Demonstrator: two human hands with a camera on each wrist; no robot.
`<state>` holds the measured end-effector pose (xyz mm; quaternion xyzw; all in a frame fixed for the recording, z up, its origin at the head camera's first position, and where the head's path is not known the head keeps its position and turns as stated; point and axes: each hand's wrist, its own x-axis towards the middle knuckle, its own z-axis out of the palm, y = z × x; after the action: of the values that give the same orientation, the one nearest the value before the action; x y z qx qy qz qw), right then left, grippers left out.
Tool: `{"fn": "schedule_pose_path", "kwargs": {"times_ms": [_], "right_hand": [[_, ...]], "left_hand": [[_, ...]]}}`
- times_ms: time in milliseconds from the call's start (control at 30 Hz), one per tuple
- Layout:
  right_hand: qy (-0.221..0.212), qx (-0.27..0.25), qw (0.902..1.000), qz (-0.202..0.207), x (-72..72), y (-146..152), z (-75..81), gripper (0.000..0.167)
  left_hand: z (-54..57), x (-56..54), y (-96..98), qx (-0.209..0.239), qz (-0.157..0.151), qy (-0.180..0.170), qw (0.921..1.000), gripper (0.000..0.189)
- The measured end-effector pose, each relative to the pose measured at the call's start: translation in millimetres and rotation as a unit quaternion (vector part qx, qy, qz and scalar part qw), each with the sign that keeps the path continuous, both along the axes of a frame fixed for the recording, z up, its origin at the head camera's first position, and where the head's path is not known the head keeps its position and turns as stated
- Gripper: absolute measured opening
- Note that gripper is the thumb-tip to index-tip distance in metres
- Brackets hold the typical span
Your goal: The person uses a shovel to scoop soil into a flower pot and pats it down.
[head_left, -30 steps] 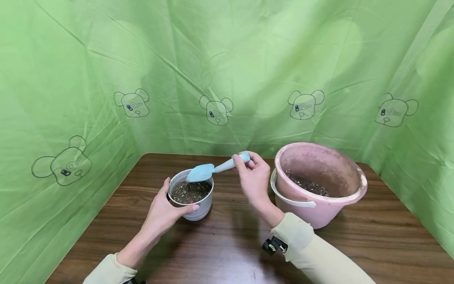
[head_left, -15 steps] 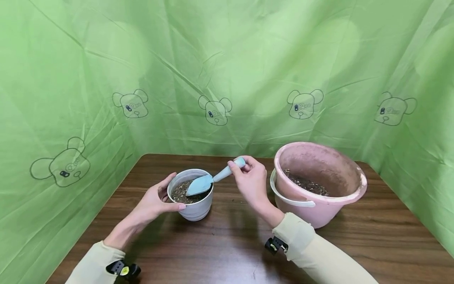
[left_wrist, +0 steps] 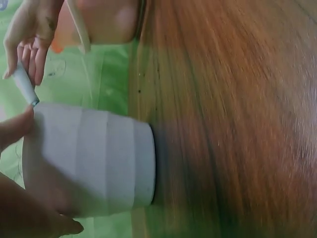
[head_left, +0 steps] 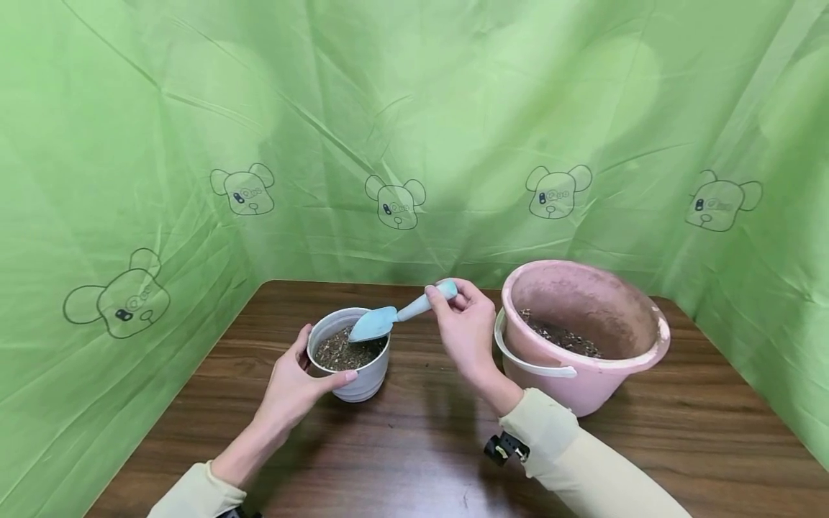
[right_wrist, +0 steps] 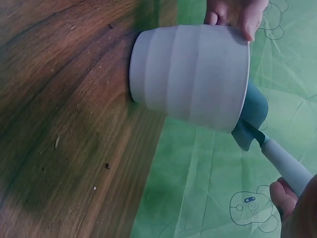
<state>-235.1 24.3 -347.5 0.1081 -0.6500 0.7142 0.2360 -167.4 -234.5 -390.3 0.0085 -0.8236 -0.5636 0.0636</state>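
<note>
A whitish ridged flower pot [head_left: 366, 378] stands on the table, with dark speckled soil [head_left: 340, 352] inside. My left hand [head_left: 291, 388] holds it from the left, thumb along the front of the rim and fingers on the far side. Between thumb and fingers, my right hand [head_left: 468, 332] pinches the end of a light blue trowel's handle. The trowel [head_left: 374, 325] slants down to the left, its blade over the right part of the pot's opening. In the right wrist view, the blade [right_wrist: 255, 110] shows partly behind the pot's rim.
To the right stands a pink bucket [head_left: 550, 385] with a white handle [head_left: 534, 368] hanging at its side and soil [head_left: 563, 339] in the bottom. Small crumbs [right_wrist: 107, 166] lie on the wooden table [head_left: 414, 446]. Green cloth [head_left: 466, 108] walls surround the table.
The trowel blade dipped into the pot half a second ago and is now raised, its tip nearer the rim. My left hand shifted left on the pot, then came back right.
</note>
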Motion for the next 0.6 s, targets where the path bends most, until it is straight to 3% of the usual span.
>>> {"fn": "schedule_pose_path", "kwargs": {"times_ms": [233, 367, 467, 600], "right_hand": [[0.025, 0.068, 0.9972, -0.017, 0.2, -3.9, 0.1, 0.013], [0.036, 0.097, 0.9945, -0.017, 2.1, -5.9, 5.1, 0.014], [0.036, 0.072, 0.9966, -0.012, 2.0, -5.1, 7.7, 0.016], [0.039, -0.011, 0.9990, 0.019, 4.0, -2.7, 13.4, 0.017]], "left_hand": [[-0.7, -9.5, -12.9, -0.009, -0.050, 0.013, 0.9986, 0.124], [-2.2, -12.1, -16.5, -0.015, -0.049, 0.008, 0.9987, 0.123], [-4.0, -12.4, -15.6, -0.018, -0.042, 0.002, 0.9990, 0.124], [-3.9, -12.7, -14.0, -0.021, -0.039, -0.001, 0.9990, 0.124]]}}
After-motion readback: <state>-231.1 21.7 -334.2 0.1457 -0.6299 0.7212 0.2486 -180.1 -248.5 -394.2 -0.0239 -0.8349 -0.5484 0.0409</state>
